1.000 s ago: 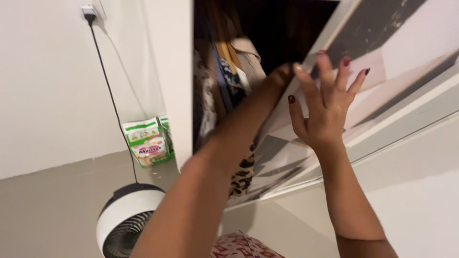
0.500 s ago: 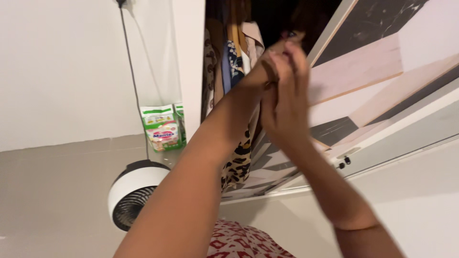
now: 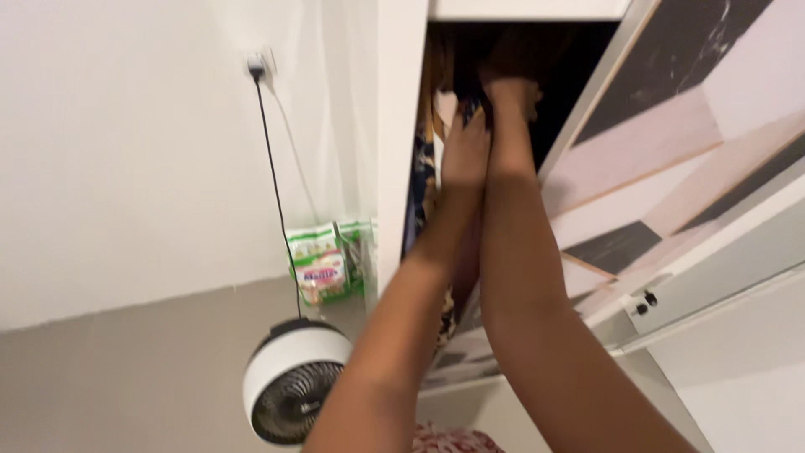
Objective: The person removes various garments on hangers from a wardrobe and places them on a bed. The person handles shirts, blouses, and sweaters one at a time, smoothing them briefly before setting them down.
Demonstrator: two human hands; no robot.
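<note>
An open white wardrobe (image 3: pixel 401 151) with a pink-and-grey patterned sliding door (image 3: pixel 671 143) holds hanging clothes (image 3: pixel 428 159). Both arms reach up into its dark top: the left hand (image 3: pixel 464 147) and right hand (image 3: pixel 507 88) lie among the clothes, their grip too dim to tell. A round white fan (image 3: pixel 293 390) stands on the floor below

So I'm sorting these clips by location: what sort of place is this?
Most likely a bedroom at home, at a wardrobe. Both hands, left hand and right hand, reach among hanging clothes behind its patterned door; a round fan sits on the floor, its cord plugged into the wall.
</note>
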